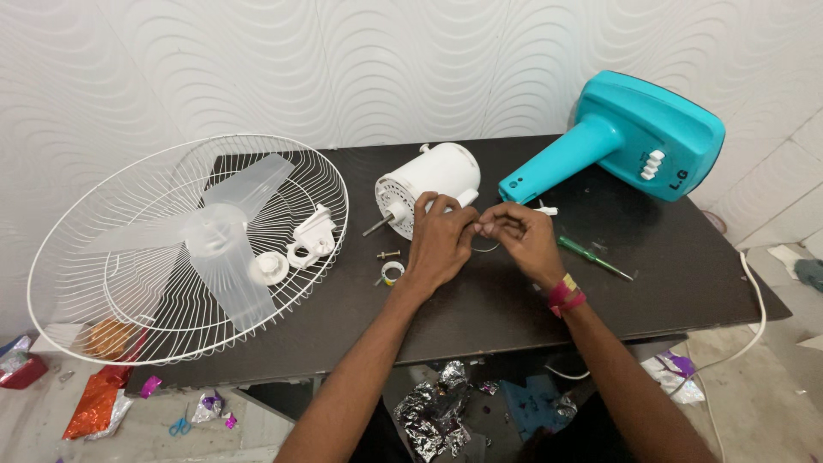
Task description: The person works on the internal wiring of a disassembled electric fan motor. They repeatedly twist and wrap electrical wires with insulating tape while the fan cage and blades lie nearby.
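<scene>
My left hand [439, 240] and my right hand [519, 238] meet over the dark table [669, 283], fingertips pinched together on a thin wire [485, 249] that loops below them. Just behind my left hand lies the white fan motor [426, 178] with its shaft pointing left. A red and yellow band circles my right wrist.
A white wire fan guard [77, 257] holding a clear blade [225, 231] and white plastic parts overhangs the table's left end. A teal fan base [639, 133] lies at the back right. A green screwdriver [593, 257], a bolt [387, 255] and a tape roll [393, 273] lie nearby. Foil scraps litter the floor.
</scene>
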